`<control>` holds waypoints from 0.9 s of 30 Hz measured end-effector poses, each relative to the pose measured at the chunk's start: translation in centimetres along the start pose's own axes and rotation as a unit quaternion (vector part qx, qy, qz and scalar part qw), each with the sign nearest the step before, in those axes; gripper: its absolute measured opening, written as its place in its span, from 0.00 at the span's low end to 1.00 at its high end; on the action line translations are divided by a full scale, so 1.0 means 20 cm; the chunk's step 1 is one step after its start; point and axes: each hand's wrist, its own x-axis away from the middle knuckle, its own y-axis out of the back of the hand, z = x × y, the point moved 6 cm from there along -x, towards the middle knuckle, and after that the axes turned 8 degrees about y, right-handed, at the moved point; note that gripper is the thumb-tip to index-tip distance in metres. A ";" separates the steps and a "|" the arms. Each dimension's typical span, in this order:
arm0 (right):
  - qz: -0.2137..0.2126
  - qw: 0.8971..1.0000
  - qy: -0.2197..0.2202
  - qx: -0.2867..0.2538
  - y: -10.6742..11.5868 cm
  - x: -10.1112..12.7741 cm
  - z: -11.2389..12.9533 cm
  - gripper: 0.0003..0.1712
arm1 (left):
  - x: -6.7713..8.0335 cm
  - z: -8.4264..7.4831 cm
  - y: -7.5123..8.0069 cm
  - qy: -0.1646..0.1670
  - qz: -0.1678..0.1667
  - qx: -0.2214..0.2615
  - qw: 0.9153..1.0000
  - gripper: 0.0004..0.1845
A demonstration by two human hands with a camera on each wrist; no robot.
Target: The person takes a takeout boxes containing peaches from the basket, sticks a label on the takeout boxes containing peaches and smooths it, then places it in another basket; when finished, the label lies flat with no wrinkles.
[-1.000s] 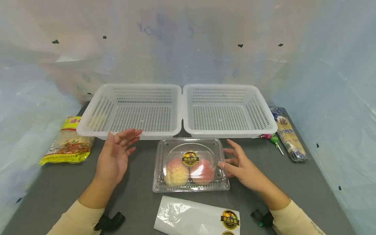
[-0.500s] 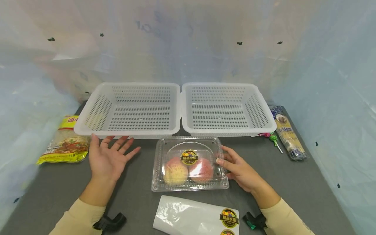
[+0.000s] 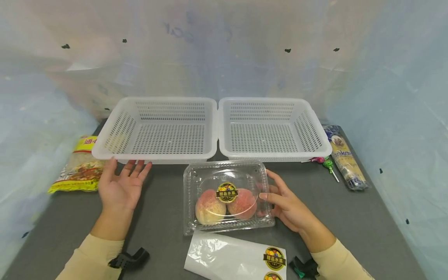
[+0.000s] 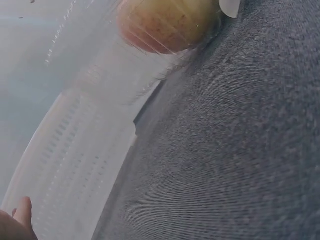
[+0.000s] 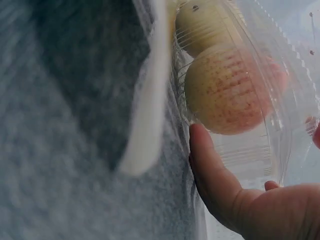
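Note:
A clear plastic fruit box (image 3: 229, 229) with a closed lid and a round fruit label (image 3: 226, 192) lies in the middle of the table. Inside sit two peaches, a yellow-red one (image 3: 210, 208) and a redder one (image 3: 242, 204). My right hand (image 3: 288, 208) grips the box's right side, thumb over the edge and fingers round the far side. In the right wrist view the thumb (image 5: 215, 170) presses at the clear wall below a peach (image 5: 227, 92). Palm up with fingers spread, my left hand (image 3: 120, 190) holds nothing, its fingertips right by the left basket's front rim.
Two white baskets, left (image 3: 157, 159) and right (image 3: 276, 156), stand side by side behind the box. A glossy white label sheet (image 3: 224, 254) lies in front. A noodle packet (image 3: 82, 167) is at left; lollipops (image 3: 328, 165) and a long wrapped packet (image 3: 344, 159) at right.
My right hand has closed on the box's side, and the box's front edge has shifted slightly toward me, overlapping the label sheet. My left hand has moved left and turned palm up.

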 end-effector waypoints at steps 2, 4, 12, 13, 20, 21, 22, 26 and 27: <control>0.000 1.000 0.001 -0.008 0.00 0.00 0.00 0.46 | -0.01 -0.01 0.00 -0.017 0.001 0.002 1.000 0.25; -0.001 1.000 0.002 -0.015 0.01 0.00 -0.01 0.46 | -0.02 -0.02 0.00 -0.033 -0.005 0.002 0.999 0.25; -0.012 0.999 0.005 -0.047 0.00 0.01 0.00 0.44 | -0.04 -0.05 0.02 -0.051 -0.067 -0.024 0.996 0.41; -0.013 0.999 0.006 -0.049 0.00 0.01 0.00 0.43 | -0.04 -0.05 0.02 -0.053 -0.069 -0.023 0.996 0.42; -0.002 0.998 0.028 -0.059 -0.02 0.03 0.08 0.39 | -0.06 -0.07 0.03 -0.066 -0.082 -0.009 0.994 0.41; 0.002 0.998 0.034 -0.062 -0.03 0.03 0.09 0.38 | -0.06 -0.07 0.03 -0.069 -0.087 -0.009 0.994 0.41; 0.007 0.997 0.040 -0.066 -0.03 0.03 0.11 0.38 | -0.06 -0.07 0.03 -0.073 -0.095 -0.010 0.993 0.40; 0.017 0.996 0.055 -0.075 -0.05 0.03 0.17 0.37 | -0.06 -0.08 0.05 -0.080 -0.127 -0.015 0.989 0.39; 0.016 0.995 0.055 -0.076 -0.05 0.03 0.19 0.37 | -0.06 -0.09 0.06 -0.081 -0.133 -0.016 0.988 0.38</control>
